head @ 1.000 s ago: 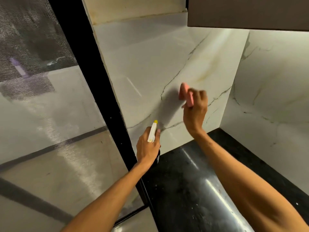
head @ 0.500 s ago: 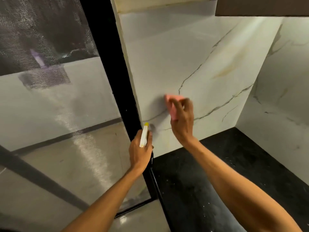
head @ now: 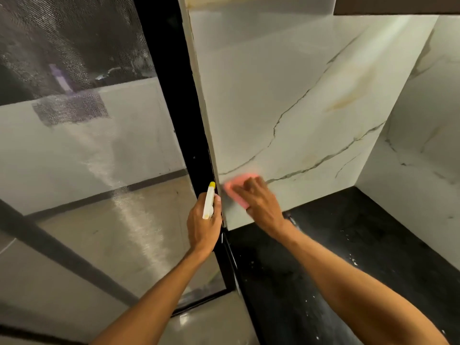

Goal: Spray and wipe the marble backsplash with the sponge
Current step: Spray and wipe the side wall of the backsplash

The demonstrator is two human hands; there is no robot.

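Pink sponge point(head: 235, 189), blurred, sits flat on the veined marble backsplash point(head: 286, 108), low by its left edge, gripped by the right hand point(head: 261, 202). Left hand point(head: 202, 225) wraps a white spray bottle point(head: 209, 200) with a yellow nozzle; contents hidden.

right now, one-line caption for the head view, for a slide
The right hand presses a pink sponge to the marble backsplash near its left edge; left hand holds a spray bottle.

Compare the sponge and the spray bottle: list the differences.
The sponge is pink; the spray bottle is white with a yellow tip. The sponge lies against the marble backsplash; the spray bottle is held beside its left edge. The right hand holds the sponge, the left hand the spray bottle. Both are gripped.
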